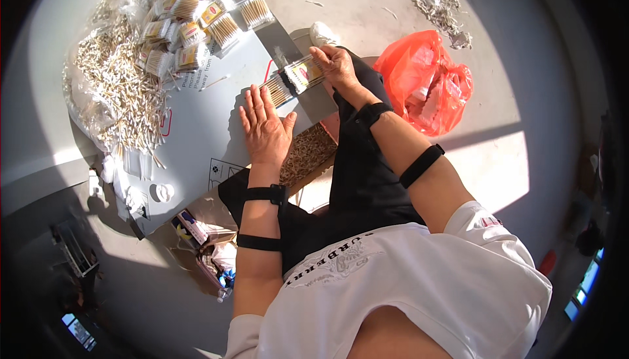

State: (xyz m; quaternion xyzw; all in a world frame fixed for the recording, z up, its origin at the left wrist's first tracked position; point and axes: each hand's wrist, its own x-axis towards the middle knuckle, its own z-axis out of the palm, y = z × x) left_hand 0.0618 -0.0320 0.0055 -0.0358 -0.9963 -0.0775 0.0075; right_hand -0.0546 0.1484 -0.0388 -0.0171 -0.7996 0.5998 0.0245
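Observation:
My left hand (pixel 267 128) lies flat at the table's near edge, its fingers stretched out and holding nothing. Just beyond its fingertips is a small row of cotton swabs (pixel 278 90) with wooden sticks. In my right hand (pixel 338 71), between thumb and fingers, is a small clear packet (pixel 304 74) with a yellow and white label. The packet slants over the table edge, right beside the row of swabs. Whether the two touch I cannot tell.
A big heap of loose swabs (pixel 118 77) covers the table's left. Filled swab packets (pixel 190 35) pile up behind it. Below the grey table (pixel 216 110) is a box of brown sticks (pixel 304 156). A red plastic bag (pixel 419 84) stands on the floor at right, paper scraps (pixel 440 8) beyond.

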